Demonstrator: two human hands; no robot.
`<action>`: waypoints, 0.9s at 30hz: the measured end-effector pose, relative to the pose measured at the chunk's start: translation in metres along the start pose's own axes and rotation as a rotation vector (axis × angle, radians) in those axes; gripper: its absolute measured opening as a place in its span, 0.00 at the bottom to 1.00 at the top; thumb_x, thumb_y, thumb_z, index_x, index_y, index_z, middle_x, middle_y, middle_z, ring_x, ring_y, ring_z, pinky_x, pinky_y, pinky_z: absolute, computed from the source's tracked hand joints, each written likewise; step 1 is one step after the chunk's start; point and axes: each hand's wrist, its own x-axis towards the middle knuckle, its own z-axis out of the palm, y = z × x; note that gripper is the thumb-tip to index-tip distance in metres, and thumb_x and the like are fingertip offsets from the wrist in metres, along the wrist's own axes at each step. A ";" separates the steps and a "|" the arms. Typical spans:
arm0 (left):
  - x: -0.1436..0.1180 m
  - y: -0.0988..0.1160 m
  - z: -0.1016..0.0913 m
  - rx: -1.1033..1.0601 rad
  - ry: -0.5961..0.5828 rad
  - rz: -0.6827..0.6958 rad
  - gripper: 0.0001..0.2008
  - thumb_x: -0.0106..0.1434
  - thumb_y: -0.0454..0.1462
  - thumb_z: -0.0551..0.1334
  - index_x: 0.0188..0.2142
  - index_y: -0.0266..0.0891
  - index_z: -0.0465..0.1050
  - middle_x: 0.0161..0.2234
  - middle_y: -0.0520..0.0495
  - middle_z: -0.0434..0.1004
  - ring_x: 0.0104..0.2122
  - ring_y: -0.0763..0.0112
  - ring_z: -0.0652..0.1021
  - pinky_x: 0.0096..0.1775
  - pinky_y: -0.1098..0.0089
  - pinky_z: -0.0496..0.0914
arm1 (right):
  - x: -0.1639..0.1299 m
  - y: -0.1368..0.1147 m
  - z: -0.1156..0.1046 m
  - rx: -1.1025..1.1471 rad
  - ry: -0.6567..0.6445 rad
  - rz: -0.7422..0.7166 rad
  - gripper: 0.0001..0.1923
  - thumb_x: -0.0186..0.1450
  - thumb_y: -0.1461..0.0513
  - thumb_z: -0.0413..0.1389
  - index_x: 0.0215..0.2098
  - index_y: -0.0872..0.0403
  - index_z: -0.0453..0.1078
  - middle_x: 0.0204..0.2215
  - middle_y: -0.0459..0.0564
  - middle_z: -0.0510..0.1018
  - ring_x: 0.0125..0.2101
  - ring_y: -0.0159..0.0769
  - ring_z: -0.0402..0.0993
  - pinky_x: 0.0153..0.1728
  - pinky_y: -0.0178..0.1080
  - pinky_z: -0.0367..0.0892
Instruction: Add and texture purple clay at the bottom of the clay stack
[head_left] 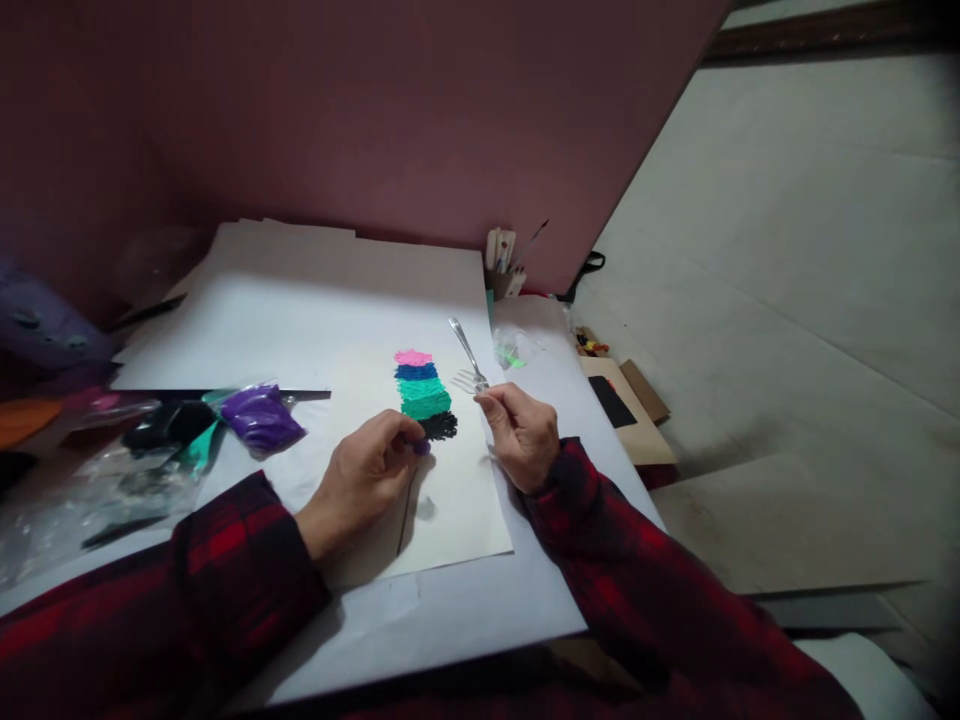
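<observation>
My left hand (pixel 367 475) rests at the left of a white sheet of paper (pixel 465 510), its thumb and fingers closed on a small purple lump of clay (pixel 421 447). Beside those fingertips is the lower edge of a textured strip of clay (pixel 426 397), banded pink, dark blue, teal green and black from top to bottom. My right hand (pixel 521 430) pinches a metal fork (pixel 466 350) near its tined end, right of the strip. The handle points up and away from me. Fingers partly cover the fork's head.
A purple clay packet (pixel 262 418) lies left, near crumpled clear bags (pixel 127 480) and a black packet (pixel 176 425). Large white sheets (pixel 330 290) lie at the back. A pen holder (pixel 504 265) stands by the pink wall. Cardboard (pixel 637 400) sits beyond the table's right edge.
</observation>
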 end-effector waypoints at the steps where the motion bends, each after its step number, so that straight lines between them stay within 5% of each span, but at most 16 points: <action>1: 0.000 0.001 0.000 0.008 -0.007 -0.003 0.07 0.57 0.29 0.61 0.35 0.39 0.69 0.31 0.50 0.71 0.29 0.71 0.71 0.29 0.71 0.64 | -0.001 -0.003 0.000 0.041 -0.014 0.026 0.12 0.70 0.59 0.48 0.33 0.56 0.70 0.25 0.47 0.75 0.23 0.28 0.69 0.25 0.31 0.63; 8: -0.001 -0.001 0.000 0.008 -0.059 0.077 0.07 0.59 0.27 0.59 0.35 0.39 0.70 0.35 0.47 0.71 0.35 0.68 0.72 0.34 0.69 0.67 | -0.006 -0.014 0.004 0.190 0.021 0.091 0.11 0.69 0.62 0.47 0.33 0.55 0.69 0.22 0.45 0.71 0.20 0.28 0.65 0.22 0.32 0.62; 12: -0.002 0.000 -0.001 0.014 -0.068 0.051 0.06 0.60 0.27 0.59 0.35 0.39 0.70 0.35 0.47 0.70 0.34 0.68 0.71 0.34 0.68 0.67 | -0.010 -0.018 0.002 0.217 -0.074 0.060 0.05 0.63 0.61 0.57 0.30 0.55 0.69 0.16 0.40 0.66 0.15 0.26 0.59 0.18 0.31 0.57; 15: -0.002 0.002 -0.003 -0.002 -0.078 0.068 0.06 0.61 0.28 0.58 0.35 0.38 0.70 0.34 0.46 0.70 0.34 0.68 0.72 0.35 0.67 0.68 | -0.013 -0.019 0.002 0.204 -0.200 -0.090 0.04 0.63 0.64 0.56 0.34 0.55 0.73 0.18 0.42 0.72 0.16 0.26 0.63 0.20 0.31 0.59; 20: -0.001 0.001 -0.005 -0.040 -0.057 0.075 0.08 0.64 0.28 0.54 0.34 0.38 0.69 0.32 0.46 0.71 0.33 0.68 0.72 0.34 0.67 0.68 | -0.014 -0.016 0.006 0.116 -0.318 -0.399 0.15 0.63 0.66 0.53 0.47 0.59 0.71 0.19 0.42 0.76 0.18 0.28 0.68 0.21 0.33 0.61; 27: 0.000 0.002 -0.004 -0.016 -0.023 -0.021 0.05 0.61 0.29 0.56 0.32 0.39 0.67 0.29 0.49 0.70 0.28 0.70 0.71 0.30 0.70 0.66 | -0.015 -0.017 0.008 -0.072 -0.394 -0.500 0.17 0.65 0.66 0.50 0.52 0.61 0.65 0.18 0.41 0.73 0.17 0.30 0.67 0.19 0.36 0.59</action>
